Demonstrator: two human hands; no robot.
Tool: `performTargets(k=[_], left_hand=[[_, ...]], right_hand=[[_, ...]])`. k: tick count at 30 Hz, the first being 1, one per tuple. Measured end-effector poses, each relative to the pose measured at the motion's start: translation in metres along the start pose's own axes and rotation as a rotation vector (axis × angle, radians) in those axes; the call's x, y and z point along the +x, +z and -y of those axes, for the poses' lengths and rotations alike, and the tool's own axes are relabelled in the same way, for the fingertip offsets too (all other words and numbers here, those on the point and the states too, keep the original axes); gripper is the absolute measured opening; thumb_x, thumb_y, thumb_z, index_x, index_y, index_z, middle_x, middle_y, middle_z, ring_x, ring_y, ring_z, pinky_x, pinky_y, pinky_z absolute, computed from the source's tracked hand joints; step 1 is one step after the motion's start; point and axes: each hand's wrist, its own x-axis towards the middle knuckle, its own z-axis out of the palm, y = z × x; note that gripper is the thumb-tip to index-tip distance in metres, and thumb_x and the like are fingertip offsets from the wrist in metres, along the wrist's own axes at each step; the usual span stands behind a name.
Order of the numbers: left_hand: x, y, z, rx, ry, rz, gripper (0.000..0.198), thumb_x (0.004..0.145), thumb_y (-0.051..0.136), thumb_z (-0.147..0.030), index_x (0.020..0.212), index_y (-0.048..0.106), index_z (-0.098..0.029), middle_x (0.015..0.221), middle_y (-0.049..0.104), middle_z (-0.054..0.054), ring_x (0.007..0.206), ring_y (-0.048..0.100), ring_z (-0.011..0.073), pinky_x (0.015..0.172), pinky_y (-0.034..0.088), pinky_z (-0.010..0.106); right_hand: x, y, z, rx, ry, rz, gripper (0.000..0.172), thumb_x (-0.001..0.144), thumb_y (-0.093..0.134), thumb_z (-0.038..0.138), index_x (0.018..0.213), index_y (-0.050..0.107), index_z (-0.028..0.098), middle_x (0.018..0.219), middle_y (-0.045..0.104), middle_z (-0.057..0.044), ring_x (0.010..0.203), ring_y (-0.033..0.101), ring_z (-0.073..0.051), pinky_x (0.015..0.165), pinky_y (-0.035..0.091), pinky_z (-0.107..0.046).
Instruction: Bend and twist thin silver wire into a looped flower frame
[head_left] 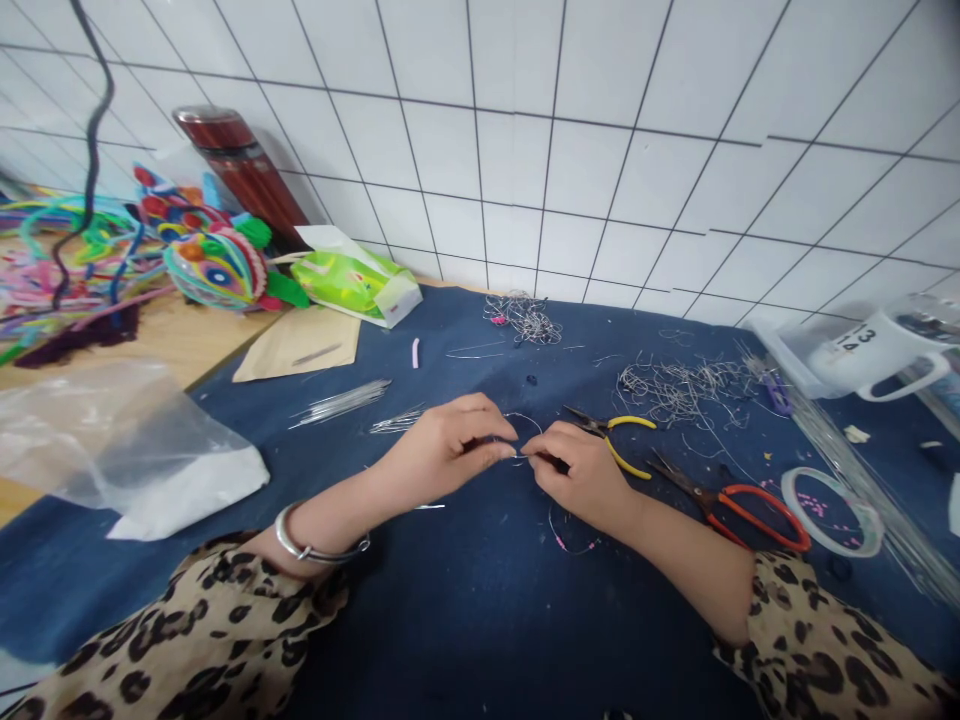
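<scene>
A thin silvery wire (527,418) arcs between my two hands. My right hand (581,470) pinches it between thumb and bent forefinger. My left hand (459,442) faces it, thumb and fingertips drawn together at the wire, fingertips just short of the right ones. Below the right hand hangs a curved length of wire with small pink beads (576,549). Yellow-handled pliers (628,446) lie right behind the right hand, and red-handled pliers (757,512) lie beside that wrist. A bundle of straight wires (396,420) is by the left hand.
Tangled wire (679,390) spreads at the right, near a clear ring-shaped dish (791,530) with pink beads and a white mug (877,350). At the left are a plastic bag (150,430), a green tissue pack (352,280) and a dark red flask (244,165). A tiled wall (517,150) stands behind.
</scene>
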Motion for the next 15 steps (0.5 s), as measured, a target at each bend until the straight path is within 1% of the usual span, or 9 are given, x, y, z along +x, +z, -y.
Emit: performTargets(k=[3,7,10,13,15], left_hand=[[-0.003,0.006,-0.003,0.054,0.069,0.096,0.019,0.086,0.047,-0.023,0.095,0.063,-0.019,0.087,0.06,0.005,0.085,0.056,0.0145,0.074,0.046,0.025],[-0.007,0.013,0.0,0.174,0.081,0.096,0.022,0.087,0.042,-0.02,0.1,0.06,-0.019,0.092,0.06,0.006,0.086,0.057,0.0152,0.073,0.047,0.026],[-0.008,0.013,0.0,0.242,0.092,0.118,0.021,0.087,0.04,-0.016,0.095,0.059,-0.018,0.09,0.059,0.005,0.083,0.057,0.0146,0.07,0.047,0.025],[-0.006,0.011,-0.001,0.302,0.131,0.177,0.021,0.085,0.038,-0.01,0.088,0.057,-0.017,0.085,0.058,0.004,0.078,0.057,0.0139,0.066,0.045,0.023],[-0.005,0.007,-0.001,0.344,0.159,0.216,0.02,0.084,0.036,-0.009,0.086,0.055,-0.016,0.084,0.057,0.004,0.075,0.056,0.0138,0.064,0.044,0.023]], right_hand=[[0.0,0.0,0.001,-0.006,-0.002,0.012,0.016,0.077,0.049,0.013,0.082,0.063,0.019,0.072,0.055,-0.001,0.067,0.05,-0.011,0.065,0.041,-0.023],[0.0,-0.002,0.004,-0.003,-0.019,0.008,0.016,0.078,0.048,0.013,0.082,0.062,0.019,0.072,0.055,-0.001,0.067,0.05,-0.011,0.065,0.041,-0.023],[0.0,-0.002,0.005,-0.006,-0.023,0.01,0.016,0.078,0.048,0.013,0.083,0.062,0.019,0.072,0.056,-0.001,0.066,0.05,-0.011,0.065,0.041,-0.023],[-0.001,-0.001,0.006,-0.026,-0.047,0.018,0.017,0.077,0.048,0.013,0.082,0.063,0.018,0.071,0.056,-0.001,0.067,0.051,-0.011,0.065,0.041,-0.023],[-0.002,0.0,0.005,-0.045,-0.07,0.02,0.017,0.077,0.049,0.013,0.082,0.064,0.019,0.071,0.057,-0.001,0.067,0.051,-0.011,0.066,0.041,-0.024]])
